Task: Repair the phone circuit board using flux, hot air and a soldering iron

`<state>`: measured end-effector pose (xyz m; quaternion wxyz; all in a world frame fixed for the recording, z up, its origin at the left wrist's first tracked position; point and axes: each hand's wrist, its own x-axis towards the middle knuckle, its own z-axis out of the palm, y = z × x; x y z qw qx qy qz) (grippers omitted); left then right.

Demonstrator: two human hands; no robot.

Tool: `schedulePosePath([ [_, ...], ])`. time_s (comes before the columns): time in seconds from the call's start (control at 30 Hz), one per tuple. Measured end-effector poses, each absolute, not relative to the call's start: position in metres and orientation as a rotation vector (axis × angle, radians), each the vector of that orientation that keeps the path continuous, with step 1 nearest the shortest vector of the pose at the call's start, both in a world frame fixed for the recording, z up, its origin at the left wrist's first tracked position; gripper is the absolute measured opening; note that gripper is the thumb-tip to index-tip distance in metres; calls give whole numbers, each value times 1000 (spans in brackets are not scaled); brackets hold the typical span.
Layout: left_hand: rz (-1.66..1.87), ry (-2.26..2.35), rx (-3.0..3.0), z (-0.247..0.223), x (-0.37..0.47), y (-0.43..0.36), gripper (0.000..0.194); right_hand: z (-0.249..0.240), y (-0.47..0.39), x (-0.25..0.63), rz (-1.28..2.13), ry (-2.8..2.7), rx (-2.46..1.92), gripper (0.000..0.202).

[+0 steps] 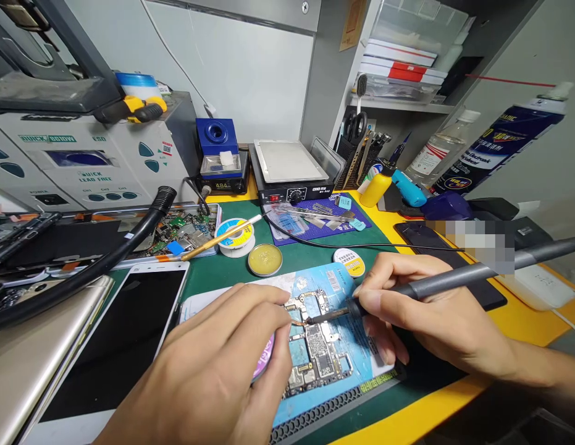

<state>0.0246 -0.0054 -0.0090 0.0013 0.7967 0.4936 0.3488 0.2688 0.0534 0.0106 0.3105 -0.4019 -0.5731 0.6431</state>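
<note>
The circuit board [322,352] lies on a blue mat [317,398] between your hands; it looks light, stiff and fragile, best taken by its bare edges. Over it, the tip of your soldering iron [435,283] meets copper braid [299,322], probably soft and quick to heat. Your right hand [435,324] pinches the iron's grip; your left hand [222,352] curls round a purple spool [265,358]. Beyond your hands sits an open paste tin [265,259]; left of them, a white phone [120,334].

- We see bright, fairly even light on the pale back panel [241,68].
- We notice shadow under the right hand [426,309].
- We find stretched edges and a pixelated patch [484,244].
</note>
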Motion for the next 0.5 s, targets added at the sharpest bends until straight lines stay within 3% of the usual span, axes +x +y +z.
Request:
schedulePosePath([
  [0.5, 1003, 1501, 2632, -11, 23, -11, 15, 6, 54, 268, 1699, -1464, -1002, 25],
])
